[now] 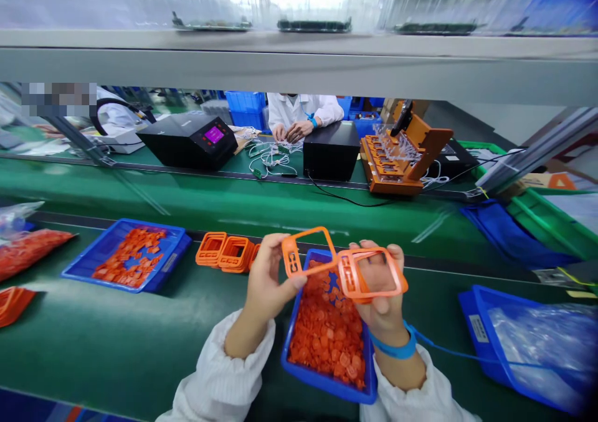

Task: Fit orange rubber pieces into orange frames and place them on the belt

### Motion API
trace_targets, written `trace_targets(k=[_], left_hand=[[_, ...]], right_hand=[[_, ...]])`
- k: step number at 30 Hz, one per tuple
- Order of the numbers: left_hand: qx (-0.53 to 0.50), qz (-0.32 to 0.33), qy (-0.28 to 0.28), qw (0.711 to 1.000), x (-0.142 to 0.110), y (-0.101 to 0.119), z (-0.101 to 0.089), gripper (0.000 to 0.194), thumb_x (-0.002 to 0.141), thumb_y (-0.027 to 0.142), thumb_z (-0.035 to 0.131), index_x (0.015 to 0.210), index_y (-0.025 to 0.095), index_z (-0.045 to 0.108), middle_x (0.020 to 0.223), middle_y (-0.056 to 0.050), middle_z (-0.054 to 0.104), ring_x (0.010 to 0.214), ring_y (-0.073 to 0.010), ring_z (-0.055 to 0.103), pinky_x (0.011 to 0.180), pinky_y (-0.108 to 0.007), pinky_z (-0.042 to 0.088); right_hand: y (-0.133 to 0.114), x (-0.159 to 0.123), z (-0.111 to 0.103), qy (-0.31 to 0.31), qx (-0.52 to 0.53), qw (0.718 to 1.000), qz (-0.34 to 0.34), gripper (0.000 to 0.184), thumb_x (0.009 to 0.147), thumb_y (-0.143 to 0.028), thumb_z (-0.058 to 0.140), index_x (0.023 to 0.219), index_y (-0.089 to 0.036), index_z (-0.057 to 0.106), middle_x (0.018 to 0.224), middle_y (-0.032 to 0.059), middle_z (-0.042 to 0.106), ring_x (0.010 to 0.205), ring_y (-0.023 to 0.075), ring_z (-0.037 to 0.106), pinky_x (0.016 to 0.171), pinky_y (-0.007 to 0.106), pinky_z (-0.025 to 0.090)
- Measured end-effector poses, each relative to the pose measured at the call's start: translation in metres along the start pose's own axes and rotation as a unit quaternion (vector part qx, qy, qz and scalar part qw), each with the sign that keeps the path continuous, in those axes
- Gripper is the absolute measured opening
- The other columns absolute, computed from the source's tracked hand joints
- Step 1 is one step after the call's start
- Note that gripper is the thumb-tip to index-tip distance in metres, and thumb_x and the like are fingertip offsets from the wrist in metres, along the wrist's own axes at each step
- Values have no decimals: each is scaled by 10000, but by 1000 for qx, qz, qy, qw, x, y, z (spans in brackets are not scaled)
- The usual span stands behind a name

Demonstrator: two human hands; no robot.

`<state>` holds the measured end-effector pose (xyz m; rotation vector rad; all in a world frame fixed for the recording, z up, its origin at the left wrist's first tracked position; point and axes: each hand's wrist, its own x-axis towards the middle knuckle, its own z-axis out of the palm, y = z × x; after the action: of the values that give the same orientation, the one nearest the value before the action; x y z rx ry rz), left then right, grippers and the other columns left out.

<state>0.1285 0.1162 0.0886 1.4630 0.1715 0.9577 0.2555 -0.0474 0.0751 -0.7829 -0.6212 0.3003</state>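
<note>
My left hand (271, 276) pinches an orange plastic frame (293, 257) by its left side, tilted upright. Facing it, my right hand (385, 304) grips orange plastic frames (348, 276), at least two overlapping, with a large square opening and small slots. The two hands are close together, and the frames' edges meet or overlap; contact cannot be told. Below them stands a blue bin (299, 372) of small orange plastic pieces (327, 341). Stacked orange frames (233, 254) stand just left of my left hand. A blue wrist strap (397, 349) with a cord circles my right wrist.
Left, a blue tray (170, 266) holds flat orange pieces, near a bag of orange parts (35, 251). At right, a blue bin (483, 347) contains clear plastic bags. Across the bench are black boxes (331, 154), an orange fixture (397, 173) and a co-worker's hands (294, 131).
</note>
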Motion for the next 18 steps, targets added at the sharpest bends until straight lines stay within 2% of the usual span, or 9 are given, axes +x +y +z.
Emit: trace_targets(k=[2, 4, 7, 9, 11, 13, 15, 17, 18], left_hand=[[56, -27, -4, 998, 6, -3, -4, 534, 799, 322, 907, 1271, 217, 681, 1163, -104, 670, 1049, -257, 653, 941, -334, 510], [111, -35, -58, 991, 8, -4, -2, 532, 783, 334, 916, 1238, 197, 675, 1167, -108, 679, 1059, -266, 656, 962, -354, 506], [144, 3, -145, 979, 1, -5, 13, 588, 742, 423, 944, 1213, 196, 675, 1135, -94, 680, 1030, -266, 649, 936, -371, 516], [121, 22, -153, 981, -9, -10, 27, 631, 752, 516, 942, 1234, 208, 676, 1137, -91, 677, 1026, -262, 645, 922, -371, 522], [79, 18, -128, 988, -22, -19, 40, 689, 768, 601, 921, 1285, 224, 664, 1188, -102, 667, 1072, -272, 648, 952, -386, 528], [44, -13, -113, 993, -32, -29, 49, 771, 748, 666, 914, 1327, 237, 636, 1243, -115, 653, 1125, -290, 654, 989, -410, 536], [30, -52, -120, 991, -35, -36, 52, 983, 646, 732, 938, 1410, 242, 562, 1324, -140, 631, 1169, -316, 658, 1025, -443, 542], [62, -85, -158, 982, -30, -38, 49, 1174, 559, 752, 964, 1494, 235, 477, 1413, -175, 602, 1223, -345, 649, 1061, -472, 538], [103, -95, -196, 970, -27, -38, 46, 1172, 570, 731, 972, 1504, 230, 474, 1433, -184, 600, 1245, -354, 643, 1076, -482, 531]], right_hand=[[-3, 3, 0, 43, 10, 999, -16, 872, 612, -651, 1028, 1315, -437, 559, 1341, 55, 626, 1315, 322, 633, 1147, 561, 553], [-5, 5, 1, 74, 19, 997, -21, 856, 606, -640, 1038, 1295, -424, 578, 1326, 52, 627, 1300, 318, 634, 1137, 563, 552], [-6, 5, 6, 89, 56, 994, -20, 830, 606, -588, 1056, 1283, -417, 606, 1337, 28, 635, 1295, 292, 634, 1111, 527, 567], [-5, 3, 9, 86, 81, 993, -17, 807, 617, -537, 1066, 1283, -417, 627, 1349, 15, 641, 1300, 279, 633, 1103, 515, 576], [-4, 0, 13, 86, 96, 992, -15, 772, 643, -519, 1059, 1286, -412, 645, 1335, 14, 655, 1294, 277, 644, 1081, 506, 593], [-3, -3, 15, 86, 102, 991, -13, 745, 661, -518, 1051, 1286, -402, 661, 1316, 16, 673, 1273, 274, 666, 1045, 476, 617], [-3, -4, 16, 89, 103, 991, -21, 737, 667, -512, 1051, 1288, -391, 673, 1310, 13, 685, 1253, 258, 684, 1029, 427, 627], [-4, -2, 15, 94, 95, 990, -37, 741, 661, -494, 1058, 1287, -381, 677, 1312, 9, 687, 1240, 242, 691, 1034, 397, 624], [-4, -1, 13, 94, 89, 991, -45, 743, 658, -489, 1060, 1285, -378, 676, 1310, 8, 685, 1236, 241, 691, 1033, 396, 623]])
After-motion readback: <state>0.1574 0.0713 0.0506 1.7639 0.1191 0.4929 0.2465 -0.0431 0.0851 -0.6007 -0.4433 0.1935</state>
